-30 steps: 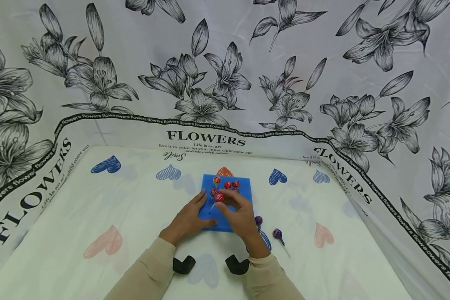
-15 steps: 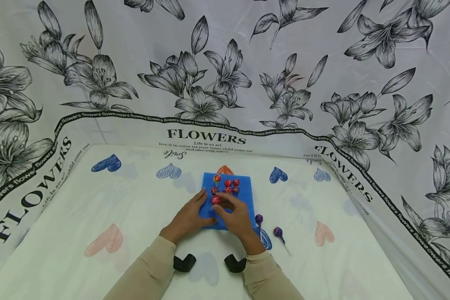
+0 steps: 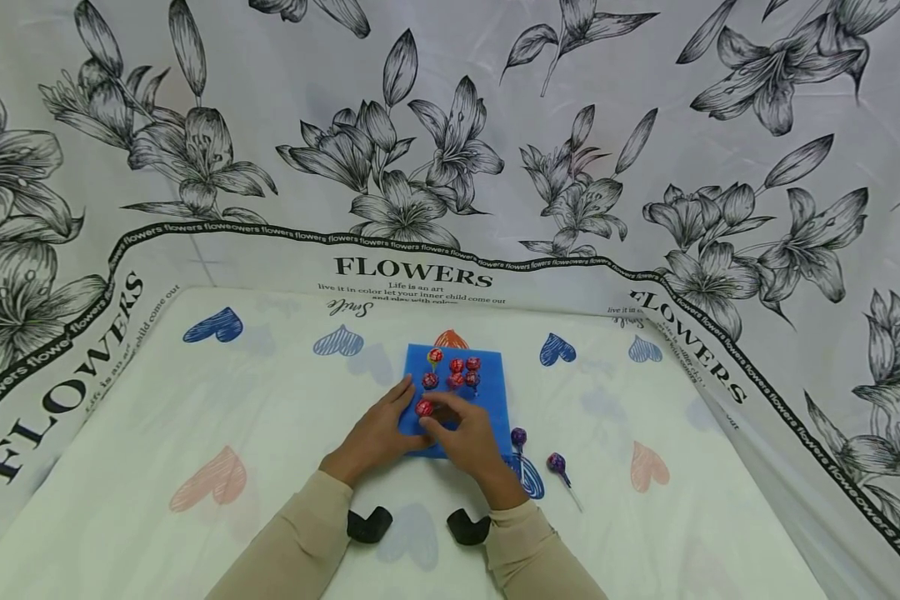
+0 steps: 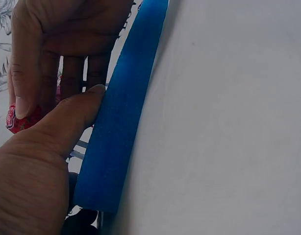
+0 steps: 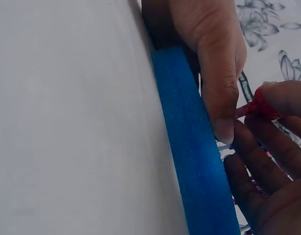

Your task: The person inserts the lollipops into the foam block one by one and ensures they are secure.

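In the head view my right hand (image 3: 468,437) pinches a red-wrapped lollipop (image 3: 423,407) between thumb and fingers over the near-left part of a blue foam block (image 3: 495,408). Its wrapped head (image 5: 263,103) shows at the fingertips in the right wrist view; whether the stick end is in the foam cannot be seen. Against the block's left side rests my left hand (image 3: 371,433), fingers straight, its thumb lying along the near part, close to the thick edge (image 4: 121,122) in the left wrist view. Several red lollipops (image 3: 457,366) stand in the block's far half.
Two purple lollipops (image 3: 557,465) lie on the white heart-printed cloth, right of the block. Black wrist-worn pieces (image 3: 370,525) sit beside both sleeves. Behind the table hangs a flower-printed curtain (image 3: 420,167).
My right hand has carried the red lollipop down toward me and slightly left over the foam block, away from the standing ones. My left hand has stayed in place.
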The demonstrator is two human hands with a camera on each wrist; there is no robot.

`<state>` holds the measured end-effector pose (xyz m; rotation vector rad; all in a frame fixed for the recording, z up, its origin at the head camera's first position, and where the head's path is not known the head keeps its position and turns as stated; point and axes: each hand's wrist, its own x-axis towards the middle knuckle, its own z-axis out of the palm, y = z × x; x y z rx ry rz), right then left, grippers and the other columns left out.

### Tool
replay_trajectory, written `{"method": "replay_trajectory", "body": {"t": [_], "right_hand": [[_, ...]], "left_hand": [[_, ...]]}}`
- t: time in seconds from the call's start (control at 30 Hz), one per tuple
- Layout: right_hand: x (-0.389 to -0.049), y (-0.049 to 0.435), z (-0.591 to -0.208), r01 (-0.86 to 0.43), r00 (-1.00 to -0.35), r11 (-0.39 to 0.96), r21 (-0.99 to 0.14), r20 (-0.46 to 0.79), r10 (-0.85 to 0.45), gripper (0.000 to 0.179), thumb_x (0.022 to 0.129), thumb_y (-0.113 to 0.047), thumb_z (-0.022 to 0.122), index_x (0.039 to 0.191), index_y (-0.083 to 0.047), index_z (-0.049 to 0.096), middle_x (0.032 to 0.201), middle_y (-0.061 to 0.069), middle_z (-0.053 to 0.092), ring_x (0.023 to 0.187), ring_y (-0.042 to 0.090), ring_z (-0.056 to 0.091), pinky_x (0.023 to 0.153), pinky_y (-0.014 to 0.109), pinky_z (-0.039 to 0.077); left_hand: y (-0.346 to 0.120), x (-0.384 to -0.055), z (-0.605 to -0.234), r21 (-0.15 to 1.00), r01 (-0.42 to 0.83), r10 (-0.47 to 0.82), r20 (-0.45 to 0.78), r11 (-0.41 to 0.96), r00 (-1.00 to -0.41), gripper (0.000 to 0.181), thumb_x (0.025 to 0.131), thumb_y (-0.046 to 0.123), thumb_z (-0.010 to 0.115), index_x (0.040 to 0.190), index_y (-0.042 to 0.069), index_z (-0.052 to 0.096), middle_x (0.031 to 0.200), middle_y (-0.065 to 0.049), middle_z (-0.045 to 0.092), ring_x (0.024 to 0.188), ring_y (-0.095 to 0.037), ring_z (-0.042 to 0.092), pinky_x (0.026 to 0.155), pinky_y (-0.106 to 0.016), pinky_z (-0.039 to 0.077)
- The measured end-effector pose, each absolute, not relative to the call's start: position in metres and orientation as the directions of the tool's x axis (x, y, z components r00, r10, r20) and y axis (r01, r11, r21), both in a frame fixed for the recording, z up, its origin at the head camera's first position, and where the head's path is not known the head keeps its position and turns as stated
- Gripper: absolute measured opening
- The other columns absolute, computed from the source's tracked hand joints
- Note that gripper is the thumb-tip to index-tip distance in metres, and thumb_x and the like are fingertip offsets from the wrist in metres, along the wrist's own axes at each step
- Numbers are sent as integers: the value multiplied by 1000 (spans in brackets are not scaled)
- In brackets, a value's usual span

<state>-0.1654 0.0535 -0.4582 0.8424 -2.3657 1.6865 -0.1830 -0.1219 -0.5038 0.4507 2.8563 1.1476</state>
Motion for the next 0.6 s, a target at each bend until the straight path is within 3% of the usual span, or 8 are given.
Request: {"method": "replay_trajectory", "body": {"t": [0.13,0.4,0.6], "right_hand": [[-164,53,-456,-506,-834,244,-827,397,-385,30,88,4,67,117,10,62,100,22,68,86,36,67,76,45,56],[-167,59,-451,-562,-788,184,-806,455,-415,33,84,11,68,116,15,59,109,29,63,91,43,64,77,56,53],[-176,78,-451,-628,-768,296,-719,511,-387,36,85,-3,74,119,3,63,112,18,65,93,33,67,79,47,55]], "left_hand": [[-122,-184,-506,678,257,274,84,689,-958,99,76,50,79,147,-3,34,157,-11,23,141,-34,24,109,-47,28],[-122,-182,-507,681,241,271,64,691,-960,101,76,56,76,148,0,33,158,-9,21,141,-33,23,109,-48,29],[-121,-183,-505,693,213,264,34,688,-964,103,74,60,75,149,3,32,159,-5,18,142,-30,20,110,-47,27]]}}
